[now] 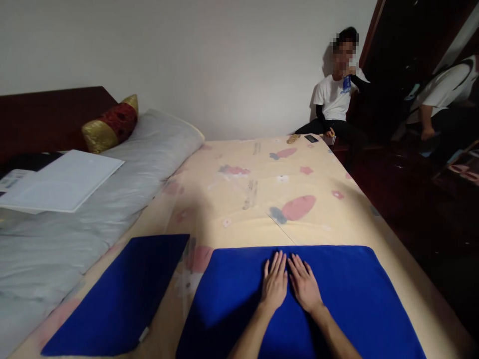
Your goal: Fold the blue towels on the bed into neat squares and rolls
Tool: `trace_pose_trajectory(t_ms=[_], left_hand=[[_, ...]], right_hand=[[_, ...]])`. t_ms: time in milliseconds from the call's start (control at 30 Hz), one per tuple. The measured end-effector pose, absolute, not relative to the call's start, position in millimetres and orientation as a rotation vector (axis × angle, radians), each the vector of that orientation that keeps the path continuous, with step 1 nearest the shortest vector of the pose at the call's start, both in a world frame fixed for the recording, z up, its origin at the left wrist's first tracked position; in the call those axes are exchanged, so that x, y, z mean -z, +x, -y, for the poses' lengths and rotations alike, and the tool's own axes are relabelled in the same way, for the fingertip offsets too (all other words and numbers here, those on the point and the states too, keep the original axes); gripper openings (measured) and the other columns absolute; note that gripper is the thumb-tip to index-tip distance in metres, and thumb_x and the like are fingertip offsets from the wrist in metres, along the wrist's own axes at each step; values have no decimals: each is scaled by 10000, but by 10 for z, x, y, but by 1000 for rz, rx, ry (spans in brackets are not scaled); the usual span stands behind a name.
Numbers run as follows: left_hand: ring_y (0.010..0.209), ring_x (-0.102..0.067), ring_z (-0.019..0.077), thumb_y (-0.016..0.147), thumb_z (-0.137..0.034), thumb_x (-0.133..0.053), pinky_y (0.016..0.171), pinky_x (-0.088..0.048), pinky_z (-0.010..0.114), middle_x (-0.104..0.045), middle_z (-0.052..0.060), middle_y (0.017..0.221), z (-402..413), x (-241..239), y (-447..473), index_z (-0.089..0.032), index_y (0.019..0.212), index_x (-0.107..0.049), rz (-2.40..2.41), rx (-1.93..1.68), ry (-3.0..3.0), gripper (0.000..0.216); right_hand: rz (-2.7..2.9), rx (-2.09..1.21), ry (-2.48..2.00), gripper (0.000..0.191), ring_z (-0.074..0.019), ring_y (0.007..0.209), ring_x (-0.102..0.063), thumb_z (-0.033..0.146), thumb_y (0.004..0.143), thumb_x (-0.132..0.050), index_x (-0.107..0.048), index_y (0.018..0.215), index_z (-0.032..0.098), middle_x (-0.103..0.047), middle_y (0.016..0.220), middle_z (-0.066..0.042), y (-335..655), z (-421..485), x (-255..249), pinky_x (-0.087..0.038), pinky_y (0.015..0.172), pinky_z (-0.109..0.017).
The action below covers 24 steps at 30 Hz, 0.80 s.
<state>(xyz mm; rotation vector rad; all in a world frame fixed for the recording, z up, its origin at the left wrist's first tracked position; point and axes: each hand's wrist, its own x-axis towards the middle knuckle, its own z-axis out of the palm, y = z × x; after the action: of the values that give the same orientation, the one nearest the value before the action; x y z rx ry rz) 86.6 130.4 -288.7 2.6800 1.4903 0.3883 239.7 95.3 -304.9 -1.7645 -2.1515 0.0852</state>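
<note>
A blue cloth (355,294) lies spread out on the bed in front of me, its far edge nearly straight. My left hand (276,281) rests flat on it near that far edge, fingers stretched forward. Beside it, my right hand (304,283) also lies palm down on the cloth, fingers extended and slightly spread. The two hands are close together, and neither holds anything. To the left, a second blue cloth (119,294), folded into a narrower shape, lies on the bed with a small white tag at its near right edge. The near part of the spread cloth runs out of view.
The bed (239,199) has a patterned sheet. Left are a grey pillow (164,139), a red-gold bolster (116,122) and a white board (67,179). A phone (311,138) lies by the far edge. One person (335,97) sits there with a blue can; another (445,94) bends at right.
</note>
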Motion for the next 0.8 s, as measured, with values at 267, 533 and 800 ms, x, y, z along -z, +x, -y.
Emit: trace_pose_trajectory(t_ms=[267, 533, 800], left_hand=[[1432, -274, 219, 1000, -375, -260, 1135, -254, 483, -294, 58, 1563, -1837, 3010, -443, -269, 1507, -238, -2003, -228, 2468, 518], [1446, -234, 233, 984, -412, -187, 1153, -204, 502, -291, 86, 1565, -1919, 3093, -1165, -186, 1502, -273, -2265, -100, 2362, 572], [1454, -206, 234, 990, -308, -210, 1146, -147, 571, -221, 76, 1580, -1814, 2814, -580, -211, 1509, -221, -2201, -46, 2348, 529]], right_hand=[[2021, 10, -2054, 590, -238, 1416, -302, 536, 975, -266, -379, 1460, 219, -368, 1517, -80, 4063, -797, 3260, -254, 1133, -456], [1741, 66, -2456, 692, -194, 1460, -169, 559, 940, -111, -247, 1512, 193, -274, 1567, -59, 5042, -390, 3399, -177, 1159, -463], [1586, 255, -2355, 611, -234, 1461, -166, 417, 972, -130, -353, 1467, 138, -279, 1558, -117, 4163, -561, 3114, -132, 1155, -523]])
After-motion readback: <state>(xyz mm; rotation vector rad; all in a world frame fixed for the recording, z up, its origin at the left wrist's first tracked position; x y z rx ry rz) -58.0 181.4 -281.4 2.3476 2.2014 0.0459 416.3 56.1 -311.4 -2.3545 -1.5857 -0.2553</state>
